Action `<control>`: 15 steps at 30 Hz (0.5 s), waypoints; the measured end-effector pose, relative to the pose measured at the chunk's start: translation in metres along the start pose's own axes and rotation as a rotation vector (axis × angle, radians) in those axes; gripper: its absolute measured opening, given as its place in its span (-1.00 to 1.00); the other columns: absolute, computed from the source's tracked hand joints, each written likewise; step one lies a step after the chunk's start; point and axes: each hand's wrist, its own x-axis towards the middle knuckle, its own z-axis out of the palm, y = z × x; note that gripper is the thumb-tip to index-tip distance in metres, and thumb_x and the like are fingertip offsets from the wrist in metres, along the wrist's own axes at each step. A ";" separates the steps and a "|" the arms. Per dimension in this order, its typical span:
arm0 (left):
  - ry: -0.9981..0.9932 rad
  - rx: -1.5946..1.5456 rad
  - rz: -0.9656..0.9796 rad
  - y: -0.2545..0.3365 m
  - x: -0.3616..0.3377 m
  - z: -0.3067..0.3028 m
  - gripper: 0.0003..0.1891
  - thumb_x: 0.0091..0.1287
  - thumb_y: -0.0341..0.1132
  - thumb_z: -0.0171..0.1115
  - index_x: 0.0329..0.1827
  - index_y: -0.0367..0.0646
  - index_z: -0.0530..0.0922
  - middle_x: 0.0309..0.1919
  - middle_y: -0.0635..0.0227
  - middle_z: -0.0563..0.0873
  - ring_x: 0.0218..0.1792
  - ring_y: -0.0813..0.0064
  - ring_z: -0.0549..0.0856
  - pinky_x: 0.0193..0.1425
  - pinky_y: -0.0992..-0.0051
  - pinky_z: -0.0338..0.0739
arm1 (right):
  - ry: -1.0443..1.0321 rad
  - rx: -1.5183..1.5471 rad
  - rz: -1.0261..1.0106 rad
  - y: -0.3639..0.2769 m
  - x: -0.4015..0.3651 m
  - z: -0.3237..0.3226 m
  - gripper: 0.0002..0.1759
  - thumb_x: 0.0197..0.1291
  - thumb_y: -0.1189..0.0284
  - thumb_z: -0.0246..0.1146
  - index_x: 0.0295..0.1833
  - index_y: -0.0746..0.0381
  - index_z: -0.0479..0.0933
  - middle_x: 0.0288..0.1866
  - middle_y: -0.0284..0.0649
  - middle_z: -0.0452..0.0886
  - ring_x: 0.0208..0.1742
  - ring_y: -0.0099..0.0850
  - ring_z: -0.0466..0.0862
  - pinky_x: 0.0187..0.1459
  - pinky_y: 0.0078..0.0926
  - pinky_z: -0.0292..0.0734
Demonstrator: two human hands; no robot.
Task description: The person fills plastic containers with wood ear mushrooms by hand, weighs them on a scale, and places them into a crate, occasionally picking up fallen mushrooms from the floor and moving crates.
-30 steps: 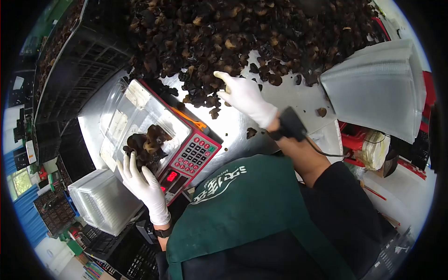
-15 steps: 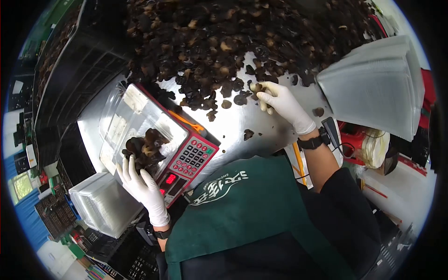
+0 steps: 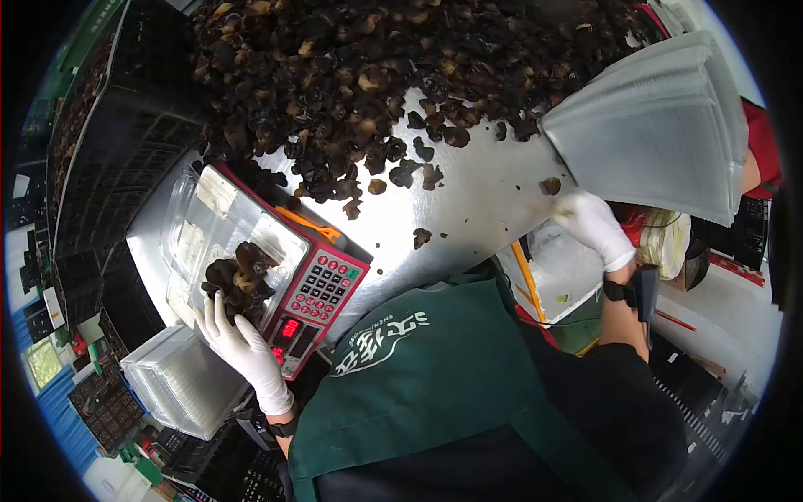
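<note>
My left hand (image 3: 236, 345), in a white glove, has its fingers stretched out against a small heap of dark wood ear mushrooms (image 3: 241, 280). The heap sits in a clear plastic tray (image 3: 242, 219) on a red digital scale (image 3: 316, 289). My right hand (image 3: 592, 227), also gloved, is over a white container (image 3: 562, 272) beside the table's near edge. Motion smears its fingers, so what it holds, if anything, cannot be made out. A single mushroom piece (image 3: 549, 186) lies on the steel table just beyond that hand.
A large pile of wood ear mushrooms (image 3: 335, 84) covers the far side of the steel table (image 3: 477, 188). Stacked clear trays stand at right (image 3: 652, 125) and lower left (image 3: 180, 372). A black crate (image 3: 125, 142) is at left. Another person's red sleeve (image 3: 757, 138) shows at far right.
My right hand has moved from the mushroom pieces on the table, right and toward me, to above the white container. My left hand stays by the mushrooms on the scale. The view has shifted slightly.
</note>
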 end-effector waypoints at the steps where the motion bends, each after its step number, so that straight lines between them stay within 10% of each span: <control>1: -0.001 -0.003 0.001 0.000 0.000 -0.001 -0.54 0.43 -0.42 0.03 0.40 -0.23 0.48 0.41 0.04 0.47 0.53 -0.10 0.25 0.60 -0.01 0.09 | 0.154 0.161 -0.147 -0.025 0.010 0.000 -0.75 0.10 0.33 0.35 -0.11 0.16 0.72 -0.08 -0.09 0.72 -0.02 -0.12 0.68 0.04 -0.20 0.59; 4: 0.001 -0.010 0.011 0.000 0.000 0.000 -0.54 0.44 -0.41 0.04 0.40 -0.23 0.48 0.42 0.03 0.47 0.53 -0.10 0.26 0.59 -0.01 0.08 | 0.411 0.240 -0.326 -0.090 0.065 0.011 -0.29 0.05 0.27 0.43 0.40 0.01 0.49 0.40 -0.05 0.48 0.40 -0.08 0.45 0.36 -0.14 0.40; 8: 0.001 -0.002 0.011 -0.001 -0.002 0.000 -0.54 0.44 -0.40 0.04 0.40 -0.22 0.48 0.42 0.03 0.46 0.53 -0.10 0.26 0.59 -0.01 0.09 | 0.710 0.253 -0.307 -0.134 0.154 0.028 -0.12 0.01 0.07 0.47 0.51 -0.12 0.38 0.53 0.01 0.33 0.52 -0.04 0.32 0.47 -0.02 0.24; 15: 0.022 0.039 -0.011 0.001 -0.003 0.001 -0.54 0.42 -0.41 0.07 0.39 -0.16 0.50 0.40 0.09 0.50 0.53 -0.04 0.28 0.53 0.05 0.17 | 0.889 0.344 -0.520 -0.157 0.190 0.052 -0.88 0.10 0.30 0.44 -0.29 0.09 0.71 -0.17 -0.40 0.66 -0.12 -0.36 0.65 -0.11 -0.40 0.57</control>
